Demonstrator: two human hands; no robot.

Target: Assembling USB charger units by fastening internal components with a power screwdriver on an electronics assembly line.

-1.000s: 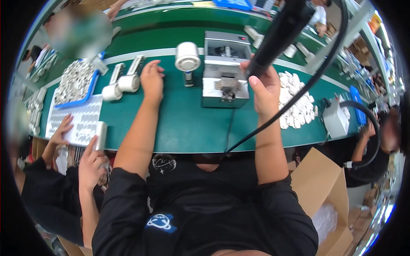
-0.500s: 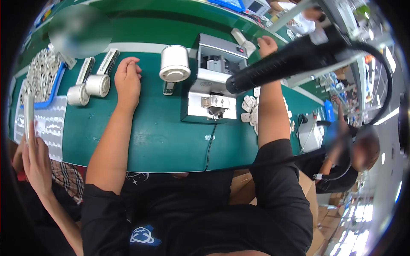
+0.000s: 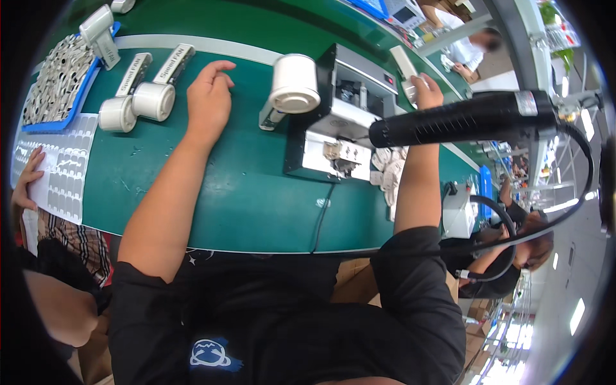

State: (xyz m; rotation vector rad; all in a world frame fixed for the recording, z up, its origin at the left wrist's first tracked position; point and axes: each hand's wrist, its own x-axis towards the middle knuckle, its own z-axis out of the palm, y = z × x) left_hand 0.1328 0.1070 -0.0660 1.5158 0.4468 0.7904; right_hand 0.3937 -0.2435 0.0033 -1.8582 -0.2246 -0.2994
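Observation:
My left hand [image 3: 210, 96] hovers over the green table, its fingers loosely bent and apart, with nothing in it. Just right of it a white hand-held fan [image 3: 294, 80] stands, its round head towards me. My right hand [image 3: 428, 91] reaches past the machine, its fingers closed against the round end of another white fan [image 3: 403, 63]; the grip is partly hidden. Between my arms sits a silver and black bench machine [image 3: 359, 83] with a metal fixture [image 3: 343, 154] at its front. White plastic pieces [image 3: 387, 172] are heaped beside my right forearm.
Two white fans [image 3: 153, 99] lie left of my left hand. A blue tray [image 3: 70, 119] of small parts and a clear moulded sheet [image 3: 67, 167] lie farther left, near a co-worker's hand [image 3: 29, 179]. A black tube [image 3: 462, 119] hangs over my right forearm. A cable [image 3: 324, 218] crosses the table.
The view has shifted and turned. My right-hand fingers now overlap the far fan, having been beside it. My left hand's fingers have opened out a little. The co-worker's hand at left has moved onto the sheet.

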